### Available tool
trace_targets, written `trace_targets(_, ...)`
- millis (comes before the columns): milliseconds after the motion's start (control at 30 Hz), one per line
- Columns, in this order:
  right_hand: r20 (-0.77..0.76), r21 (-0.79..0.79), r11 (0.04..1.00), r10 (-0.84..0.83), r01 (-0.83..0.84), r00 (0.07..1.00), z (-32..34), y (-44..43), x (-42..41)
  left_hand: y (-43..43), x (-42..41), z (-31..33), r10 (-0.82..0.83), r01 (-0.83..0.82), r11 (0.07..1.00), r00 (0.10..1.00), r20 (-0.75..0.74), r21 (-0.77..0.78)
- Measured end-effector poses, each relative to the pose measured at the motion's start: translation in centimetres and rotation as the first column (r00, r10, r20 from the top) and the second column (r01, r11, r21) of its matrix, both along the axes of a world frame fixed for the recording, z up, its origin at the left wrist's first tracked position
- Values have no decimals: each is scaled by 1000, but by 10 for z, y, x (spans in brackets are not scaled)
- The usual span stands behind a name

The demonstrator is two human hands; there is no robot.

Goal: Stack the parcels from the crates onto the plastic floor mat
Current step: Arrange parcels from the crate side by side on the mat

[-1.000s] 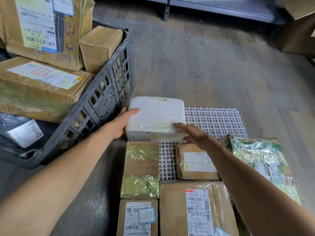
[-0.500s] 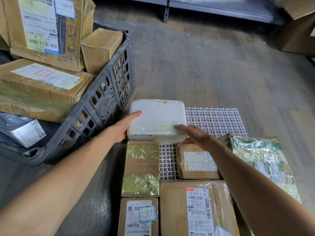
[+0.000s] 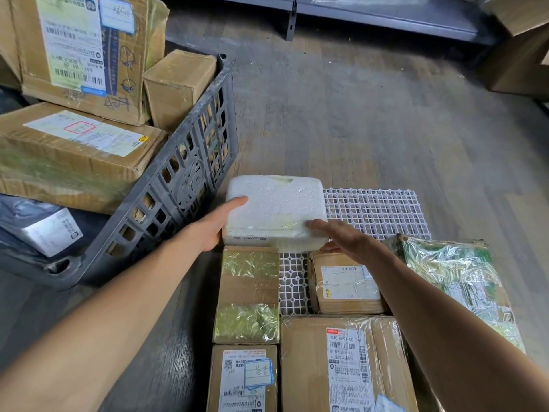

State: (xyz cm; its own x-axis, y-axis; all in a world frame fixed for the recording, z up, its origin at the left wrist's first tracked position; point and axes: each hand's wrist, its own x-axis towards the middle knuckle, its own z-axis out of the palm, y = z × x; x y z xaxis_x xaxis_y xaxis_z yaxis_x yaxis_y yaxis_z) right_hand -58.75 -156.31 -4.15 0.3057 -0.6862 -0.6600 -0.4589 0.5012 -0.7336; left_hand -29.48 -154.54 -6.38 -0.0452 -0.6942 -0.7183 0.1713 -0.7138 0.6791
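Observation:
A white foam parcel [image 3: 276, 203] lies at the far-left corner of the white plastic grid mat [image 3: 374, 212]. My left hand [image 3: 217, 224] holds its left side, thumb on top. My right hand [image 3: 341, 239] holds its near-right corner, fingers on top and thumb below. Nearer to me on the mat are a taped brown parcel [image 3: 248, 292], a small labelled parcel [image 3: 346, 283], a large labelled parcel [image 3: 335, 364], another labelled one [image 3: 242, 379] and a green film-wrapped parcel [image 3: 457, 281]. The grey crate [image 3: 166, 203] at the left holds several cardboard parcels [image 3: 74, 150].
The crate's slanted wall stands close to the foam parcel's left edge. A metal shelf base [image 3: 371, 13] runs along the back. Cardboard boxes [image 3: 520, 63] stand at the far right. Bare wooden floor [image 3: 356, 114] lies beyond the mat.
The foam parcel has shifted slightly down and toward the mat's corner with both hands still on it. Nothing else has moved.

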Motion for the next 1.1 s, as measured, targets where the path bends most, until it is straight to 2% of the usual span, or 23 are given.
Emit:
trace_targets(267,3,28,999,36,-36,999,1,-2,0,4,-2,1,14,-14,1000,1000,-15,-7)
trace_targets(1100,-13,52,999,-9,9,1000,4,0,2,7,-7,5,40,-40,999,999,8,-4)
